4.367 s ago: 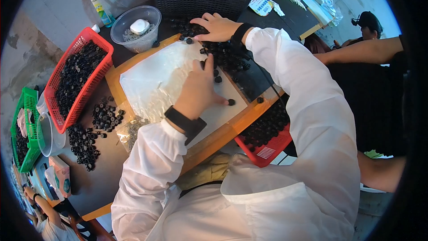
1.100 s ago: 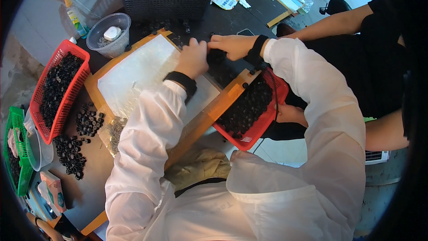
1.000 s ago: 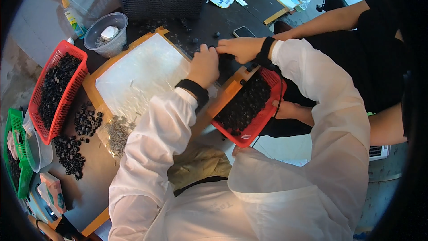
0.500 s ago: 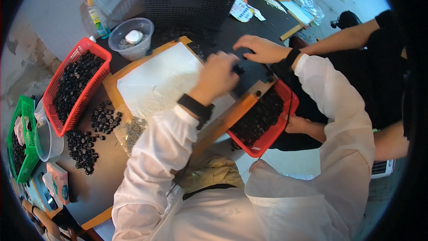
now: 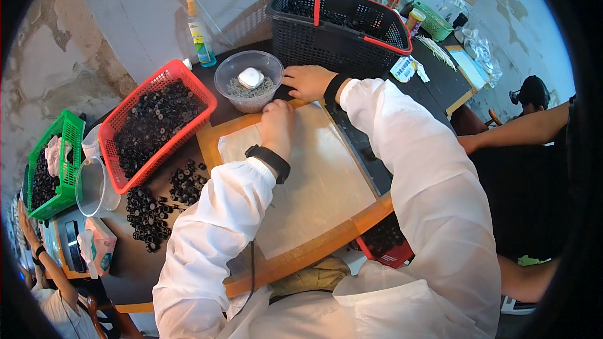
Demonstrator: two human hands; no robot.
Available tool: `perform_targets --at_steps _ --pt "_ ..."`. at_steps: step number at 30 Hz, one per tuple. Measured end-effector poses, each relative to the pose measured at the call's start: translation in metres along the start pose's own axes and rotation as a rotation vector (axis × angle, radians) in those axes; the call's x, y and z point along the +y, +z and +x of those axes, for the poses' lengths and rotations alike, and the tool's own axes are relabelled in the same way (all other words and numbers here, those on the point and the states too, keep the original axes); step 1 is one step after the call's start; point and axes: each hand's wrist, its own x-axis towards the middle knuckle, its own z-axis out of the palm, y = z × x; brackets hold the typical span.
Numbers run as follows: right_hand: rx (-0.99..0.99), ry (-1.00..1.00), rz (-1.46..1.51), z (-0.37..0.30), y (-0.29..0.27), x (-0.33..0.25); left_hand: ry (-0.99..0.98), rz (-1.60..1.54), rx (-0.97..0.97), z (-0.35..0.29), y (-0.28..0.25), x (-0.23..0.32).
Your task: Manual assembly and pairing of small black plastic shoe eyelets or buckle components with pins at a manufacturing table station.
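Observation:
My left hand rests at the far left corner of a pale sheet-covered work board, close to a clear plastic tub. Its fingers are curled down, and what lies under them is hidden. Reaching in from the right, my right hand has its fingers stretched toward the tub's right side; I cannot tell whether they touch it. Small metal pins and a white rounded box are in the tub.
A red basket of black round parts stands left, with loose parts beside it. Behind are a black basket and a spray bottle. A green basket stands far left. Another person's arm is at right.
Both hands have moved from above the board's right side to its far left corner by the tub. The view has shifted, and the red basket under the table edge is now mostly hidden.

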Motion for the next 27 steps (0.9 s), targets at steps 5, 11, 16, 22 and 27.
perform_targets --at_steps 5,11,16,22,27 --pt "-0.026 0.103 -0.132 -0.018 0.003 -0.001 0.008 -0.422 -0.037 0.007 -0.005 0.000" --pt "0.001 0.163 -0.210 -0.080 0.002 0.006 0.155 -0.535 0.046 0.015 -0.019 0.010" --pt "0.017 0.259 -0.058 -0.114 -0.001 0.013 0.030 -0.918 0.087 0.052 0.011 0.018" --pt "-0.136 0.350 0.130 -0.153 -0.019 0.029 0.331 -1.040 -0.052 0.083 0.021 0.047" --pt "-0.226 0.311 0.412 -0.185 -0.034 0.060 0.465 -1.214 -0.246 0.083 0.008 0.092"
